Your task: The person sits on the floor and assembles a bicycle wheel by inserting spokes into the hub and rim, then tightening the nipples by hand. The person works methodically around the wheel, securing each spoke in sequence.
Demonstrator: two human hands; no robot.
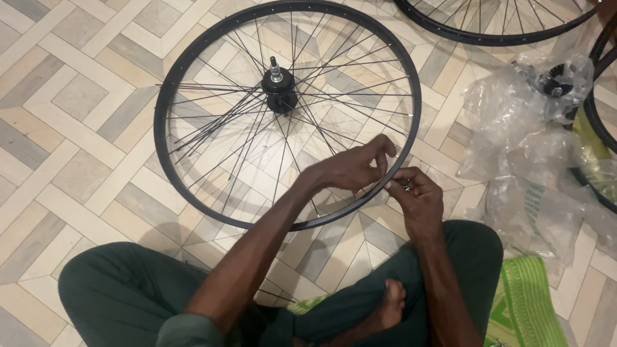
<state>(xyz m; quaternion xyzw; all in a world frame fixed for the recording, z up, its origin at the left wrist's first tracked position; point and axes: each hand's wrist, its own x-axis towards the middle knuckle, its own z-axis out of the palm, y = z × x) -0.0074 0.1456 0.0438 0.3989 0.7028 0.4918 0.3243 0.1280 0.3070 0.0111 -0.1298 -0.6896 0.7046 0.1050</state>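
Sitting cross-legged on the tiled floor (71, 128), the person has a black bike wheel rim (168, 173) lying flat in front of them, hub (281, 95) in the middle with its axle pointing up. Left hand (350, 170) is pinched shut on a spoke (384, 168) right at the near edge of the rim, and the right hand (418, 196) is just beside it with fingers curled tight around something tiny, probably a nipple, too small to tell for sure. Progress-wise I'd say it's partway: plenty of spokes already run from hub to rim, but a bunch on the left side look loose and fanned out, not seated. Off to the right there's crumpled clear plastic wrap (527, 148), more wheels at the top, and a green mat (524, 302) by the knee.
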